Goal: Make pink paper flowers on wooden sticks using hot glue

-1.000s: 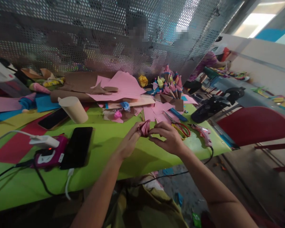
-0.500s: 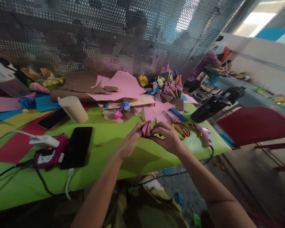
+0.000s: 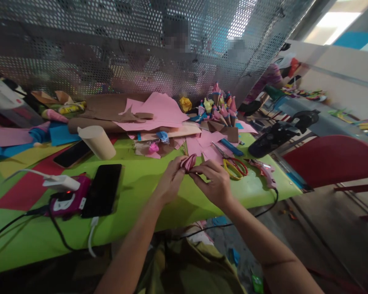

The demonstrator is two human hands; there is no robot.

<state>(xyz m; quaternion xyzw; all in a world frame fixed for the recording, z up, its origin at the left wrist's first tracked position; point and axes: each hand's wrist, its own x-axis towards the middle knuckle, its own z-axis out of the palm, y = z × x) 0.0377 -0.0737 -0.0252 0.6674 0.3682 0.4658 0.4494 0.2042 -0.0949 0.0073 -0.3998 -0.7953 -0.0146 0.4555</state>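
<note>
Between my two hands, above the green table (image 3: 138, 204), is a small pleated piece of pink paper (image 3: 189, 162), gathered into a bud shape. My left hand (image 3: 171, 179) is closed around its left side and base. The fingertips of my right hand (image 3: 213, 177) pinch its lower right edge. Just right of my right hand lie scissors (image 3: 233, 168) with red and yellow handles. A pink glue gun (image 3: 265, 171) rests farther right, its cord running off the table edge. Pink paper sheets (image 3: 207, 141) lie behind my hands.
To the left are a phone (image 3: 102, 190), a purple power adapter (image 3: 70, 200) with cables, and a brown paper roll (image 3: 97, 143). Several paper flowers (image 3: 222, 106) stand at the back by a perforated metal panel (image 3: 135, 49). A black bottle (image 3: 268, 139) stands near the right edge.
The pink paper has turned and looks more tightly gathered. My right fingers have moved from its right side down to its lower edge. The camera view has shifted slightly.
</note>
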